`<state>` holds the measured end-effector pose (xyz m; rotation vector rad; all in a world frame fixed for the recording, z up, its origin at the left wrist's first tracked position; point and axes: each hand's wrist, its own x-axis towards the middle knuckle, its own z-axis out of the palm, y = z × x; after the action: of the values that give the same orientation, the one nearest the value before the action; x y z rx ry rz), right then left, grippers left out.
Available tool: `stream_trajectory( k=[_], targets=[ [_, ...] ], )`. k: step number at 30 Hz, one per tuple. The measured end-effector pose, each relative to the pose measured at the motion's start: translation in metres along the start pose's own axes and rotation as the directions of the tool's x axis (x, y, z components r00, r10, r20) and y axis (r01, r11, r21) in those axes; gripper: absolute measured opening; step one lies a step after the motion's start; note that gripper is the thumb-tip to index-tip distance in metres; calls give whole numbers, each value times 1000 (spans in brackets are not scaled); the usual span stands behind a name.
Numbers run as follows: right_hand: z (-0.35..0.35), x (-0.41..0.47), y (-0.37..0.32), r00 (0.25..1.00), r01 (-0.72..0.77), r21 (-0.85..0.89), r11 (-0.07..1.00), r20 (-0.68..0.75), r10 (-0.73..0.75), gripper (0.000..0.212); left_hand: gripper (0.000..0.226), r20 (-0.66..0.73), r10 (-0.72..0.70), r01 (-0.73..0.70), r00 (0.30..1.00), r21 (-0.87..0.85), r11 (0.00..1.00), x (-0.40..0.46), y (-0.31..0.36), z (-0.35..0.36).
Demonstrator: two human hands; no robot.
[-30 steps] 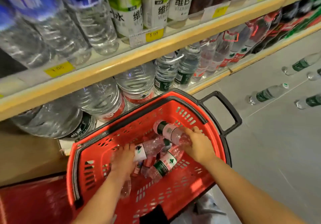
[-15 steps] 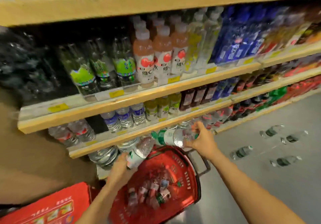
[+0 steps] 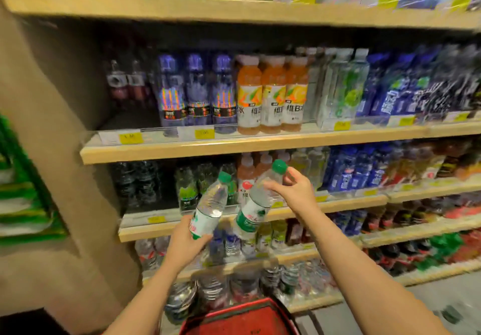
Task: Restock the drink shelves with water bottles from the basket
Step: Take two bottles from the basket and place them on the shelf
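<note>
My left hand (image 3: pixel 186 243) grips the base of a clear water bottle (image 3: pixel 210 204) with a green cap and a white-green label, tilted up to the right. My right hand (image 3: pixel 291 191) holds a second green-capped water bottle (image 3: pixel 256 206) near its neck, tilted the same way. Both bottles are raised in front of the wooden shelf (image 3: pixel 338 206) that carries dark and green-labelled bottles. The red basket (image 3: pixel 242 316) shows only its rim at the bottom edge, below my arms.
Wooden shelves hold rows of drinks: orange bottles (image 3: pixel 273 95), purple ones (image 3: pixel 197 92), blue ones (image 3: pixel 359 168). Large water bottles (image 3: pixel 208 290) stand on the lowest shelf. A brown side panel (image 3: pixel 52 126) closes the left. Grey floor (image 3: pixel 429 301) lies at the lower right.
Both hands lifted a bottle each out of the basket and raised them to shelf height. The view rose from the basket to the shelves.
</note>
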<state>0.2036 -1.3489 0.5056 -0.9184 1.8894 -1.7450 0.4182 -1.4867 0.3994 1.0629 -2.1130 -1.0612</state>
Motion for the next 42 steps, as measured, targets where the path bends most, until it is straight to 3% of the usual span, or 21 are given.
stream_trajectory(
  k=[3, 7, 9, 15, 18, 20, 25, 28, 33, 38, 42],
  targets=[
    [20, 1, -17, 999, 32, 21, 999, 34, -33, 55, 42, -36, 18, -20, 999, -29, 999, 1, 20, -19],
    [36, 0, -35, 993, 89, 38, 995, 79, -92, 22, 38, -56, 28, -31, 998, -47, 998, 6, 37, -40],
    [43, 5, -52, 993, 100, 47, 994, 62, -103, 19, 41, -49, 38, -42, 998, -82, 996, 11, 42, -51],
    [72, 35, -128, 987, 163, 31, 986, -10, -163, 50, 64, -1, 122, -121, 993, -166, 979, 35, 68, -79],
    [94, 55, -157, 970, 245, 106, 964, -30, -243, 47, 47, -11, 159, -157, 987, -229, 961, 48, 84, -95],
    [104, 64, -173, 965, 260, 144, 955, -28, -259, 59, 39, -67, 175, -186, 982, -245, 951, 57, 91, -108],
    [124, 83, -192, 932, 358, 227, 906, -27, -362, 16, 39, -207, 179, -238, 962, -312, 920, 76, 98, -146],
    [141, 96, -201, 917, 388, 246, 888, -5, -399, 14, 47, -188, 179, -239, 966, -370, 898, 82, 97, -163],
    [159, 103, -229, 901, 396, 281, 874, 67, -430, 27, 69, -88, 177, -197, 980, -459, 866, 87, 100, -179],
    [160, 102, -240, 880, 422, 336, 842, 71, -469, 23, 93, 0, 159, -129, 987, -586, 800, 91, 109, -178],
    [154, 102, -240, 890, 393, 319, 863, 103, -444, 33, 76, -17, 177, -150, 984, -607, 780, 86, 120, -174]
  ],
)
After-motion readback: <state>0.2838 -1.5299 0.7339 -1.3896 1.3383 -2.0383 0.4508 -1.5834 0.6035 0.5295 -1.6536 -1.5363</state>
